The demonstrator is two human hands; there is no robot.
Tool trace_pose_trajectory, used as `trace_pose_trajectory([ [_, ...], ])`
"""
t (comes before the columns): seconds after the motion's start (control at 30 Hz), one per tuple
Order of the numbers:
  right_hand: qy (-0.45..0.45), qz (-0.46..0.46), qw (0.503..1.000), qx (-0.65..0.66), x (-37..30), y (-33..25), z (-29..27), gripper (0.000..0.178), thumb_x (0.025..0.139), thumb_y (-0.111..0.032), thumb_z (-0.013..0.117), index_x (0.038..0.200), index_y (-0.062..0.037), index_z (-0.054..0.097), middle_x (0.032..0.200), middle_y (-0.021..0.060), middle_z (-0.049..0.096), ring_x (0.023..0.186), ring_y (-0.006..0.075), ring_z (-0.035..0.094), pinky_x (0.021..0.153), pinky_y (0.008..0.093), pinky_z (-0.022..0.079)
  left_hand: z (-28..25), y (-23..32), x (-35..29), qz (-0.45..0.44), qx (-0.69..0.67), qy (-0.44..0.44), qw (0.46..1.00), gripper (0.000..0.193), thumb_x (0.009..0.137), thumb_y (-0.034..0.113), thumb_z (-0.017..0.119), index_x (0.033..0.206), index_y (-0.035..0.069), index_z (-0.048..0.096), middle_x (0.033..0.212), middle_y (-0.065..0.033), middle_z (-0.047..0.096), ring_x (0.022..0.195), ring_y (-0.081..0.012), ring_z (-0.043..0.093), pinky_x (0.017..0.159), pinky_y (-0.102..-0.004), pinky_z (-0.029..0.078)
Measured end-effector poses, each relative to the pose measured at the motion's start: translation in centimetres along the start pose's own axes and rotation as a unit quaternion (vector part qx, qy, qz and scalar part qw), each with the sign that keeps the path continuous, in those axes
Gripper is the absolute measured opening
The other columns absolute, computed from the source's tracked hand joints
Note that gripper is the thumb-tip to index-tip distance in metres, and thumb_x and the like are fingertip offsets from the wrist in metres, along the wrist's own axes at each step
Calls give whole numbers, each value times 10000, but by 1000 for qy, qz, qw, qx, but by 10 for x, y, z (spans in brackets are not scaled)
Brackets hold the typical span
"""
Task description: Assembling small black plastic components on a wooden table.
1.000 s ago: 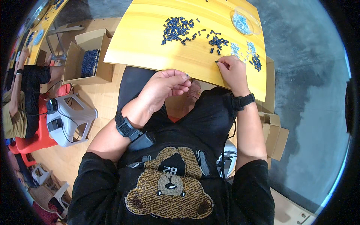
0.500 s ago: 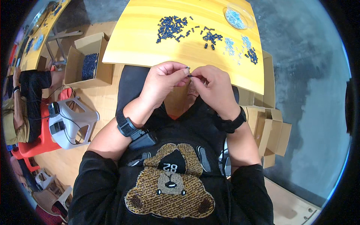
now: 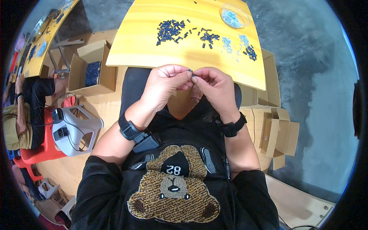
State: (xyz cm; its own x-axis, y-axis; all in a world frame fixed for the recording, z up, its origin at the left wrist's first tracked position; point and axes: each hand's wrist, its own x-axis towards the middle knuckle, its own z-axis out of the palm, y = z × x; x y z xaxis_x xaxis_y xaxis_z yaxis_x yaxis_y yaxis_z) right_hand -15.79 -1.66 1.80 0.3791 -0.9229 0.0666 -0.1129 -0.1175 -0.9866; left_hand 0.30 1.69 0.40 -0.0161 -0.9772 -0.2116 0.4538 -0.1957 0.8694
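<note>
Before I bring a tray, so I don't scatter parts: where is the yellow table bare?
Bare patches on the yellow table: left of the large black pile, out to the left edge; and between the piles and near edge. It's crowded on the right: a smaller black pile, pale pieces, another black cluster and, farther back, a clear dish.

Parts heap left of dish on table, carton farther left

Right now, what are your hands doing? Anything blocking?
Left hand, right hand: pinched close together. Small dark piece between them, mostly hidden. Dark heap farther off on yellow table, out of the way.
</note>
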Motion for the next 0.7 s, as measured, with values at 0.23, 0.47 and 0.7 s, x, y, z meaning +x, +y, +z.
trace_pose_trajectory([
  [0.23,8,65,991,117,-4,2,-6,114,818,-100,665,889,-12,650,743,-21,618,618,24,512,550,173,416,1,1,-5,17,12,-31,999,114,859,81,609,945,9,627,828,-57,662,691,-102,615,636,-206,490],
  [0.47,33,5,999,8,-1,-6,-21,100,802,-100,672,838,-10,650,689,-22,607,600,24,512,537,173,415,3,-2,-5,15,60,-53,997,143,866,95,608,971,-1,624,853,-59,657,727,-109,622,654,-222,502],
  [0.7,24,4,998,-51,-2,-11,-24,92,796,-89,674,801,-4,638,669,-19,603,595,24,519,519,175,415,5,-1,-7,22,70,-86,994,171,869,102,607,998,-9,620,840,-53,651,731,-110,620,666,-230,504],
])
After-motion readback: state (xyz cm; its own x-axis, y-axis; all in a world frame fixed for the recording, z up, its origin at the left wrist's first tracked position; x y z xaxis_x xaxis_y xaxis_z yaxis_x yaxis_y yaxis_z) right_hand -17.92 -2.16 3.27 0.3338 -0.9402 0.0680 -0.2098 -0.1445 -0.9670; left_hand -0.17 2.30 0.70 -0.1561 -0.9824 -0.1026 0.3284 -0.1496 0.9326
